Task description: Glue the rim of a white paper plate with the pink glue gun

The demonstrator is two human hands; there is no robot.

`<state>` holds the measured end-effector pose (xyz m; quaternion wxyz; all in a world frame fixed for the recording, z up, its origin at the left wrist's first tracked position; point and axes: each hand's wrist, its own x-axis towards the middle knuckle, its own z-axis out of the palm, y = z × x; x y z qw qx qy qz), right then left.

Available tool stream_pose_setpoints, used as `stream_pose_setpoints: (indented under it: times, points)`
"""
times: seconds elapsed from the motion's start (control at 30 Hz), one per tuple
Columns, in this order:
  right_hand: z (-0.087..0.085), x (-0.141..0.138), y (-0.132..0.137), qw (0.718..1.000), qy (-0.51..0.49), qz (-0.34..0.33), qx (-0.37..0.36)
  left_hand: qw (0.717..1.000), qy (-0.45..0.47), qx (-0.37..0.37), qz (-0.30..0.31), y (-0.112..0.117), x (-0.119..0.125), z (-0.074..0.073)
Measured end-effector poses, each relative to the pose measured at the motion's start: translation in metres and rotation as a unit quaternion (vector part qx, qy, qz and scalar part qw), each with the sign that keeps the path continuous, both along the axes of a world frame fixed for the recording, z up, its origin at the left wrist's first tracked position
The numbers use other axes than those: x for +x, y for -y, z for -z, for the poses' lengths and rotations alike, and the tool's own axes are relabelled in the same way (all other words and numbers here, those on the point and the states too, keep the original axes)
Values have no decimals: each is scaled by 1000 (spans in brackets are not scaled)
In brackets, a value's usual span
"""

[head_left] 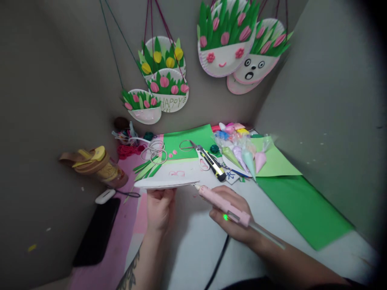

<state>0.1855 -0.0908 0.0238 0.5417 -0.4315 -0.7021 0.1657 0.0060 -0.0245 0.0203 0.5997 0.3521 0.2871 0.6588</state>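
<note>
My left hand (161, 207) grips a white paper plate (163, 184) from below, and I see the plate nearly edge-on above the table. Wrapped round a pink hot glue gun (222, 204) is my right hand (234, 213). The gun's nozzle meets the plate's right edge or stops very close to it; I cannot tell which. A clear glue stick (267, 235) juts from the gun's back end, and a green light glows on its body. Its black cord (220, 257) runs down toward me. The plate's upper face is mostly hidden by the angle.
Behind the plate lie a utility knife (213, 162), scissors (203, 163), metal rings (157, 152) and green paper strips (149, 168). Bags of coloured clay (243, 157) and green paper sheets (302, 209) are at right. A phone (98, 231) and cup (104, 171) stand left. Decorated plates (226, 60) hang above.
</note>
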Motion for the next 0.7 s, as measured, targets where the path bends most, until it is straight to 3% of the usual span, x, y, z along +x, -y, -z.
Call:
stream_pose_setpoints:
  times: [0.7]
  points:
    - [0,1,2,1000,5,-18,5,1000,-20,14,-6,0,5,2]
